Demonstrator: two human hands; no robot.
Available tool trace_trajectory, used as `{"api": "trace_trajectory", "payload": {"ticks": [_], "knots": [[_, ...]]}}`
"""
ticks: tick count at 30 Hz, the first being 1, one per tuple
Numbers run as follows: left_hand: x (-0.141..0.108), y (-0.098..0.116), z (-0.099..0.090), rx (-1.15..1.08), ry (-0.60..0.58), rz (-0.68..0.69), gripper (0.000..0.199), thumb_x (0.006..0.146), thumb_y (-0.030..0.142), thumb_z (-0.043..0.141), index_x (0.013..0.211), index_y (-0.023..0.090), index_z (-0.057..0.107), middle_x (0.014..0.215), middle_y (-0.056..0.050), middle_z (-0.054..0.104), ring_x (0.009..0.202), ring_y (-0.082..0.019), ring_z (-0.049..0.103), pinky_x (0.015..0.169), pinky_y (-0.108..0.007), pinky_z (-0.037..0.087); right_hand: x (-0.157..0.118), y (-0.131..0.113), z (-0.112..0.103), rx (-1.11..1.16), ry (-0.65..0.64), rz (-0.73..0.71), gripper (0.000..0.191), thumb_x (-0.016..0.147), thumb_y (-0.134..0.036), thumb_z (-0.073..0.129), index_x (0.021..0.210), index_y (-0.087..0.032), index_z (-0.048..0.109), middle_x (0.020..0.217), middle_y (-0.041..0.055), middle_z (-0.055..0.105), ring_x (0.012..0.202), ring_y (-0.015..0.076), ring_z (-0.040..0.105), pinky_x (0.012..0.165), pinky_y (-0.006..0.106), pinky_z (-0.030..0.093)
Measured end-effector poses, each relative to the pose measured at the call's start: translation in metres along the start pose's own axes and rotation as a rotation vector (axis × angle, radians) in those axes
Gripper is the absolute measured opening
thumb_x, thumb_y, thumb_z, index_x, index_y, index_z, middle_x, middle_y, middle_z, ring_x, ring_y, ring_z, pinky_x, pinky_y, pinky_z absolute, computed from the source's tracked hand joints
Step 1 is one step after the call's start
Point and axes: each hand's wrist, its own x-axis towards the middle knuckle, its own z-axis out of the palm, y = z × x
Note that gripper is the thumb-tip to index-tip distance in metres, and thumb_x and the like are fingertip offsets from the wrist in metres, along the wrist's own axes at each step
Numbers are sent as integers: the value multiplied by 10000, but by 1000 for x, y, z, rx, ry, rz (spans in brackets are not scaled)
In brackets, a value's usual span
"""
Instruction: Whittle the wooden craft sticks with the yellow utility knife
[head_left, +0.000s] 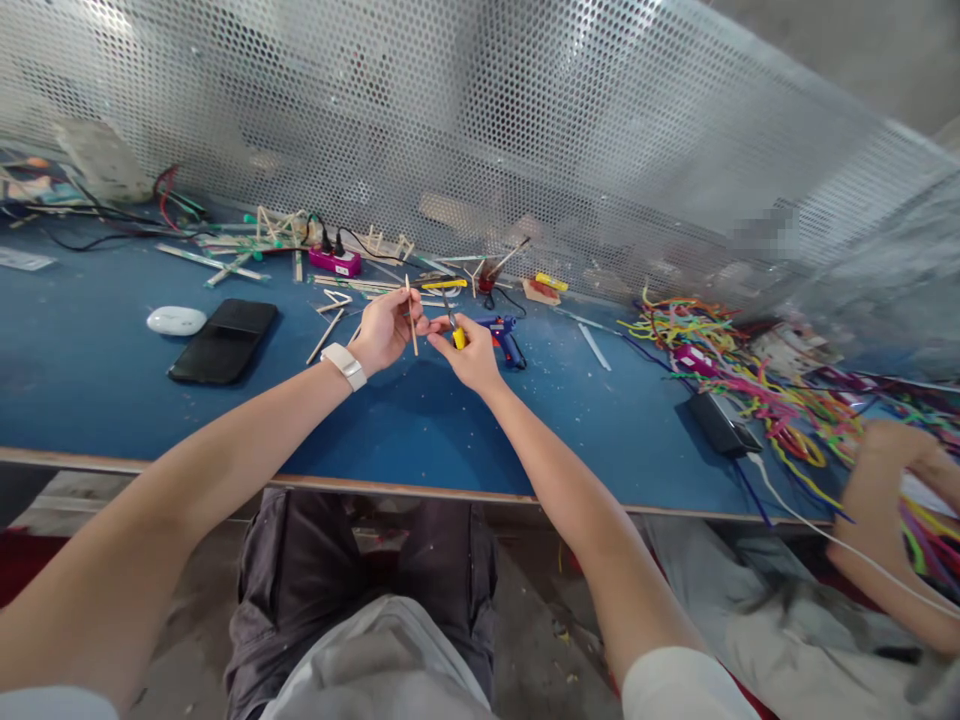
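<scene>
My left hand [388,328] pinches a thin wooden stick [413,330], held nearly upright above the blue table. Close beside it, my right hand [472,355] is closed around what look like yellow-handled pliers [459,337], with the metal end pointing away from me. The fingertips of both hands almost meet. Just right of my right hand lies a blue glue gun [504,338]. A yellow utility knife [444,284] rests behind my hands. Loose wooden sticks [326,335] lie to the left of my left hand.
A black phone [225,342] and a white case [176,320] lie at left. A purple power strip [334,261] stands among stick frames at the back, before a perforated metal screen [420,120]. Colourful pipe cleaners [780,385], a black box [721,423] and another person's arm [877,500] are at right.
</scene>
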Motion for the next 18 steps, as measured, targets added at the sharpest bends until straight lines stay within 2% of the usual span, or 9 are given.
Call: {"api": "trace_trajectory", "payload": {"ticks": [4,10,18], "knots": [[0,0,0,36,4,10,189,1054,327,611,889,237,635,701,-5,545,587,-162,569,675,-336,592,0,-1,0,-21,7,25,567,947,-807,840,1010,-244,807,1104,111,888,1047,299,822,1069,470,628],[1,0,0,3,11,4,203,1063,280,578,881,225,650,704,-8,549,572,-152,561,653,-333,574,-2,1,-1,-19,-16,24,582,1001,-812,771,1072,-236,826,1045,96,877,1003,290,827,1016,444,629],[0,-1,1,40,17,29,218,1081,331,592,888,238,633,691,-2,553,583,-169,580,701,-366,590,-1,3,-1,-39,-26,14,578,1033,-803,720,1098,-239,826,1027,92,862,1011,293,826,1051,453,629]]}}
